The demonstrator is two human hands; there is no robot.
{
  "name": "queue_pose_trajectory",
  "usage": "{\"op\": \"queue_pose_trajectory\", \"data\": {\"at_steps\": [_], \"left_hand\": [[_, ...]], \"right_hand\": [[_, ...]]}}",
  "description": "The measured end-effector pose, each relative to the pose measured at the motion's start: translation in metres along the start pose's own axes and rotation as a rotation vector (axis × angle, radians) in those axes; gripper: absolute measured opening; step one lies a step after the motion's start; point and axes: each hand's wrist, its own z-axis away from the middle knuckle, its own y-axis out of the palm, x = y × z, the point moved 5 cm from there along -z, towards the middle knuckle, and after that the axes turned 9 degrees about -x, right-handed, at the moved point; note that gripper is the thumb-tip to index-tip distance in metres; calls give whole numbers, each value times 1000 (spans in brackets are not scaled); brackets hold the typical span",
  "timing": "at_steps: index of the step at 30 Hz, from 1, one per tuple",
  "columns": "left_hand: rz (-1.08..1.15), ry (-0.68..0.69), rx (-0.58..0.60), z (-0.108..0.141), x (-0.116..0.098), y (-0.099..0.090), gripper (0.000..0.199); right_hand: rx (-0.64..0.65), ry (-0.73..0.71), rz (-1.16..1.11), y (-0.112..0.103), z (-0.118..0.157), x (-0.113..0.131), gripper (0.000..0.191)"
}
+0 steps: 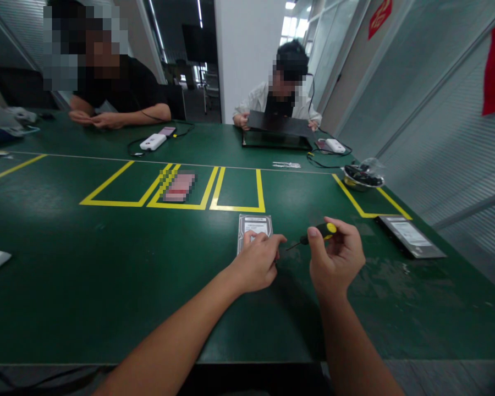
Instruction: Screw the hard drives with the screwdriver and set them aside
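A hard drive (254, 224) with a white label lies on the green table in front of me. My left hand (258, 261) is closed over its near part, so the fingers cover much of that end. One finger reaches out to the right, towards the screwdriver tip. In my right hand (338, 256) is a black-and-yellow screwdriver (319, 233), pinched between thumb and fingers. Its thin shaft points left and down, and the tip is close beside my left hand, just right of the drive. Whether the tip touches anything cannot be made out.
A second drive-like metal unit (412, 236) lies to the right. Behind it stands a metal bowl (363, 179) of dark parts. Yellow tape (237, 208) marks boxes on the table (148, 286). Across from me, one person handles a flat black panel (278, 124); another leans at the left.
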Motion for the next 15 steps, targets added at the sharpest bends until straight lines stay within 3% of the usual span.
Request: {"op": "queue_pose_trajectory", "data": {"at_steps": [15], "left_hand": [[-38, 20, -15, 0, -1, 2, 55]], "right_hand": [[-2, -2, -14, 1, 0, 0, 27]]}}
